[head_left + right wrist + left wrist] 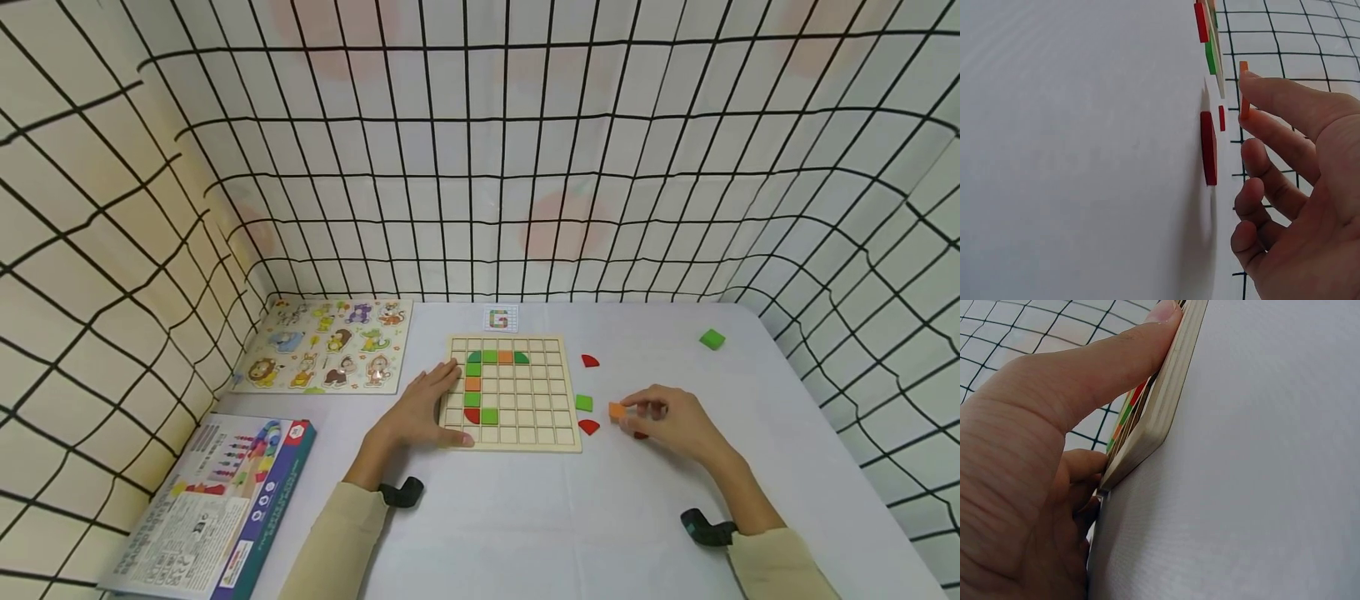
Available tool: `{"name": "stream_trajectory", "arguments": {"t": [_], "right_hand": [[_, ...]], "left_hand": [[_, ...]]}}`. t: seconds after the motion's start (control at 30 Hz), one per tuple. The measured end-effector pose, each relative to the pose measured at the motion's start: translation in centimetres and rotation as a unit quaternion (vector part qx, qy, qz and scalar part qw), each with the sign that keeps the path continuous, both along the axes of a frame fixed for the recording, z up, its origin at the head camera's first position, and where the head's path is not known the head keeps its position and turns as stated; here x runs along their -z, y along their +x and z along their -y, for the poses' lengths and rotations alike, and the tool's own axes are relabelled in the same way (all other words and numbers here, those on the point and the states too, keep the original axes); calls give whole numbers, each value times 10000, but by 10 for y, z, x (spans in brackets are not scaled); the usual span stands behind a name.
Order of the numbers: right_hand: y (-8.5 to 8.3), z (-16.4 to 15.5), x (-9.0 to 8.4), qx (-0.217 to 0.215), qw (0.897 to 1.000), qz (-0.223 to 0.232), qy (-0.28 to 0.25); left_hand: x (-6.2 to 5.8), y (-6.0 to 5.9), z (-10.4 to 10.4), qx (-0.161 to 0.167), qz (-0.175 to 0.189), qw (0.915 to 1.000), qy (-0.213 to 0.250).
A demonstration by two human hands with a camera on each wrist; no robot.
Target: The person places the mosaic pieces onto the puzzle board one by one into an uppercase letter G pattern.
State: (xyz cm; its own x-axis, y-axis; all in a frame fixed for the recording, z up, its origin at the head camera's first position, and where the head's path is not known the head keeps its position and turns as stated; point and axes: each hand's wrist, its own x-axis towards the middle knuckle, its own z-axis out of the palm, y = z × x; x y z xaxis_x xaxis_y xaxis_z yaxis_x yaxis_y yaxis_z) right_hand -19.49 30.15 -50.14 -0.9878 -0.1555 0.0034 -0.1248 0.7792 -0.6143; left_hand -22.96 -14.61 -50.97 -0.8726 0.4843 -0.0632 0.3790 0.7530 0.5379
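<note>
A wooden grid board (532,408) lies flat on the white table, with green, orange and red tiles set in its upper and left cells. My left hand (420,408) rests at its lower left corner, thumb laid along the near edge and fingers against the left side. To the right of the board, my right hand (675,421) pinches an orange square tile (1245,94) between thumb and index finger, held above the table. A red tile (1209,149) lies beneath that hand, partly hidden in the head view. Nearby are a green square tile (584,403) and a red quarter-round tile (588,427).
Another red quarter-round tile (590,361) lies right of the board; green tile (712,339) sits far right. Behind the board is a small pattern card (501,318). An animal puzzle board (322,346) and a box (217,500) occupy the left. Black wire mesh (502,175) encloses the table.
</note>
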Motion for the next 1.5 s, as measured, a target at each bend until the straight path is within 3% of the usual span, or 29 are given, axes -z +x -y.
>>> {"name": "stream_trajectory", "arguments": {"t": [0.47,1.17,1.5], "right_hand": [[-8,32,-14,-94,9995,-210,-233],[-15,88,-19,-513,9967,-107,-619],[-17,118,-12,-777,9934,2,-838]], "left_hand": [[-1,1,-1,-25,5,10000,-8],[1,0,-1,-43,3,10000,-86],[3,-3,0,21,2,10000,-82]]}}
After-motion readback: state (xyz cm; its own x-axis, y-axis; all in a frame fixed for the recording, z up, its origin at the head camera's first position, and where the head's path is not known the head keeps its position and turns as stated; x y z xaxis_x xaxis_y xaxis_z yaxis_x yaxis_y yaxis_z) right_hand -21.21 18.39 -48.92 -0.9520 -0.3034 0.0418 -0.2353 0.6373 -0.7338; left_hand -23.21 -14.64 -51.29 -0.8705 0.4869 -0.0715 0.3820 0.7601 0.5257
